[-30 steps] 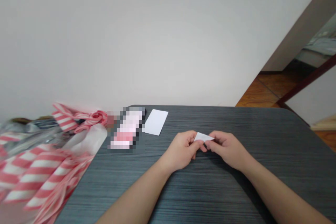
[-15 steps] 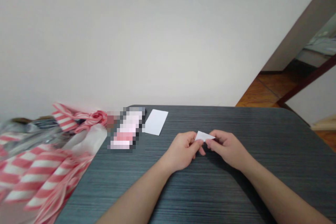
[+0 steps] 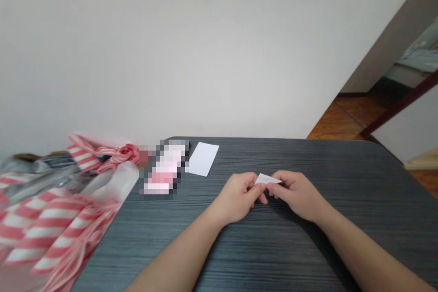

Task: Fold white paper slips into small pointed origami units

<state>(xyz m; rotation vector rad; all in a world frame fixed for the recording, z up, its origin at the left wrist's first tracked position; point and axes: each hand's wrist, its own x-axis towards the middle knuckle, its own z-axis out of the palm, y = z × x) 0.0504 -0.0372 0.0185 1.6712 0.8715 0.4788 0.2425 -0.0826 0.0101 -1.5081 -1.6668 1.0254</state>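
Note:
A small white folded paper (image 3: 267,179), roughly triangular with its point to the right, is held between both hands just above the dark table. My left hand (image 3: 240,196) pinches its left part and lower edge between thumb and fingers. From the other side, my right hand (image 3: 297,193) grips the paper with thumb and fingertips, the thumb near my left thumb. The fingers beneath the paper are partly hidden. Farther back and to the left, a flat white sheet of paper (image 3: 204,159) lies apart from both hands.
The dark wood-grain table (image 3: 246,255) has rounded far corners. A pixelated flat object (image 3: 166,169) lies at its far left. Red-and-white striped cloth (image 3: 51,223) and clear plastic are heaped beyond the left edge. A pale wall (image 3: 205,54) stands behind, and wooden floor (image 3: 345,114) shows at right.
The folded paper has tipped a little lower and looks flatter. My right thumb has shifted slightly left, closer to my left thumb. Both arms stay nearly in place.

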